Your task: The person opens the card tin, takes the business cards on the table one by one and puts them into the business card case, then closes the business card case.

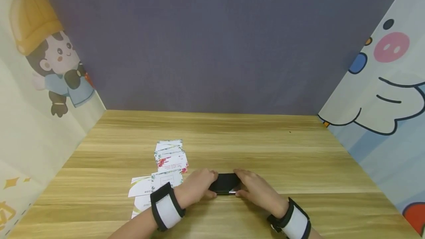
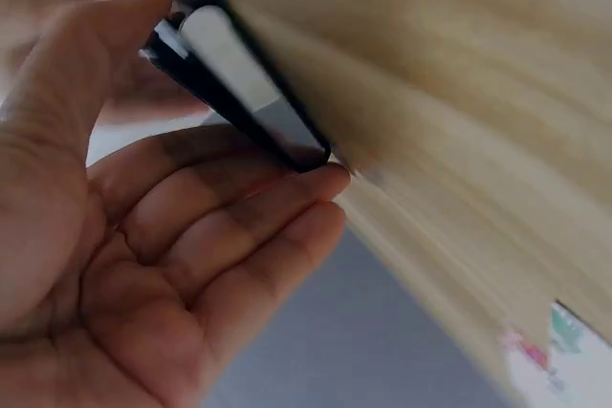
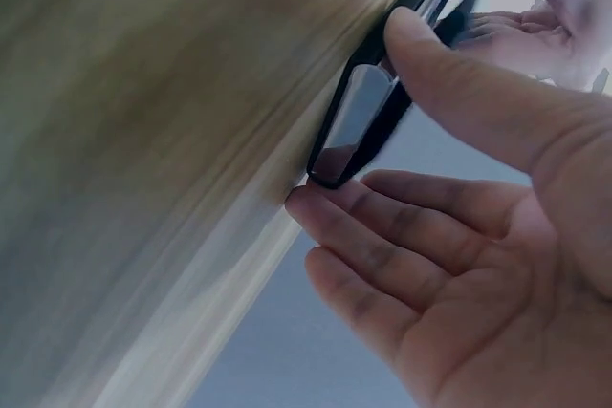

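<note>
I face a dark partition [image 1: 212, 47] beyond the wooden table [image 1: 252, 139], a cartoon figure [image 1: 59, 62] (in a yellow hat [image 1: 34, 17]) to my left, a pink-snouted character [image 1: 391, 49] right.

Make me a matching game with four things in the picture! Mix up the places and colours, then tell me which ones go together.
Things:
1. black case
2. paper cards
3. cartoon snout
4. table

Places and colours:
A. pink, with two pale nostrils
B. overlapping, to the left of the black case
C. light brown with wood stripes
D. between the left hand and the right hand

Right pairs: 1-D, 2-B, 3-A, 4-C
</note>
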`<state>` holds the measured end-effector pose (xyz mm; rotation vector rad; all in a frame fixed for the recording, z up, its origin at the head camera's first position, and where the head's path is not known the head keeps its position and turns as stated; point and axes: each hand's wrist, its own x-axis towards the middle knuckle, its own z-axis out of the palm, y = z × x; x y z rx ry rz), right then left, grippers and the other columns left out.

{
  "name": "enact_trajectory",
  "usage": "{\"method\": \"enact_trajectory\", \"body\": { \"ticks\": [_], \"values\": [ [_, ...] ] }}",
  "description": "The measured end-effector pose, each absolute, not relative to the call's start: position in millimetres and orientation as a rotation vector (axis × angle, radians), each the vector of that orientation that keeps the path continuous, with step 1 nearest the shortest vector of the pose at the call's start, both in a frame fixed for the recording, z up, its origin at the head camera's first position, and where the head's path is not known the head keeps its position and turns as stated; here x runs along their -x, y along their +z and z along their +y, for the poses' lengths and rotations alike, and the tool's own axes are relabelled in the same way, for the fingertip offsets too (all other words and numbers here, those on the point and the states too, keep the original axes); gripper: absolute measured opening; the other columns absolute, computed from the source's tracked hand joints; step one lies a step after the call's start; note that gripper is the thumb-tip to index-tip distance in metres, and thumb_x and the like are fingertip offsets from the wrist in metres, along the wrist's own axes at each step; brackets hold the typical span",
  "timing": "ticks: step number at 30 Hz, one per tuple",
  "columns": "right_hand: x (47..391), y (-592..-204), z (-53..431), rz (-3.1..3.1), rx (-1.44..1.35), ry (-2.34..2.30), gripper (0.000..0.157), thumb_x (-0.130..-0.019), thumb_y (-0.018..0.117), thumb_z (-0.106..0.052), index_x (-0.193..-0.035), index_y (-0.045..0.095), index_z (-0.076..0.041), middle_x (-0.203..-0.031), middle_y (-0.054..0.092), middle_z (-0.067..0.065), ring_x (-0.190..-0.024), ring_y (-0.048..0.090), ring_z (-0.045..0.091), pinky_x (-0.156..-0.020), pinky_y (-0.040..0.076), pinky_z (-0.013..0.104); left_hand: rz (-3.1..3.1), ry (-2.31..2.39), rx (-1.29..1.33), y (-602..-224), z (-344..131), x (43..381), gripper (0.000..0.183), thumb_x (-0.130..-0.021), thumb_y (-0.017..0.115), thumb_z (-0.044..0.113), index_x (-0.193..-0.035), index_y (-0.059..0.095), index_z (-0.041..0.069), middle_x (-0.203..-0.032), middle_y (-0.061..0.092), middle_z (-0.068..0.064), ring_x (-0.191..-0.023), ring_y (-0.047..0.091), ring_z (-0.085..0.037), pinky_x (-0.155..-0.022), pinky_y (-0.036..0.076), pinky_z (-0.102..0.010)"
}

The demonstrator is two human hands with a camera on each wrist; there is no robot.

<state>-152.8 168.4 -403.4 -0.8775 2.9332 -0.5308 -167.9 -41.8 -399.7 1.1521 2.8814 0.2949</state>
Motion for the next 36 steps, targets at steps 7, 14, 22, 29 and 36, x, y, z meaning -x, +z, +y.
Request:
{"method": "enact_trajectory", "body": {
  "ticks": [7,14,22,29,36],
  "values": [
    [152.8,-402.8,169.0,2.938,0.880,-0.519,0.062,-0.073,0.073,-0.019,-0.123,0.048,0.007,-0.121,0.056,0.026,-0.108,0.053,0.036,-0.088,0.048,0.049,2.667,0.478,-1.089,-389.1,-52.2,176.7,0.049,-0.077,0.069,0.034,-0.114,0.061,0.004,-0.111,0.066,-0.010,-0.093,0.060,-0.015,-0.080,0.053,-0.029],
    [153.0,-401.1,169.6,2.947,0.832,-0.535,0.062,-0.073,0.073,-0.019,-0.124,0.047,0.006,-0.123,0.054,0.027,-0.110,0.051,0.037,-0.090,0.046,0.051,2.586,0.557,-1.062,-379.6,-55.6,181.2,0.039,-0.083,0.063,0.033,-0.110,0.055,0.006,-0.093,0.064,-0.006,-0.074,0.055,-0.009,-0.066,0.050,-0.026],
    [150.6,-399.9,170.9,3.005,0.870,-0.532,0.059,-0.071,0.074,-0.015,-0.121,0.050,0.006,-0.119,0.057,0.025,-0.107,0.054,0.035,-0.088,0.048,0.049,2.604,0.584,-1.115,-377.1,-57.2,187.6,0.021,-0.088,0.057,0.027,-0.099,0.060,0.008,-0.083,0.062,0.002,-0.070,0.053,-0.008,-0.064,0.050,-0.027],
    [150.8,-400.6,169.9,3.190,0.999,-0.527,0.057,-0.065,0.077,-0.010,-0.115,0.054,0.003,-0.108,0.061,0.017,-0.093,0.060,0.028,-0.077,0.054,0.042,2.677,0.679,-1.076,-373.2,-55.5,192.8,0.019,-0.091,0.053,0.019,-0.095,0.066,0.006,-0.091,0.069,-0.007,-0.083,0.061,-0.015,-0.074,0.053,-0.035],
    [154.5,-403.5,171.0,3.184,1.110,-0.522,0.065,-0.066,0.078,-0.017,-0.120,0.049,0.004,-0.116,0.054,0.017,-0.102,0.055,0.027,-0.083,0.052,0.041,2.806,0.742,-1.047,-373.5,-48.5,206.1,0.017,-0.090,0.054,0.011,-0.084,0.067,0.001,-0.074,0.065,-0.008,-0.065,0.055,-0.015,-0.061,0.051,-0.034]
  ]
}}
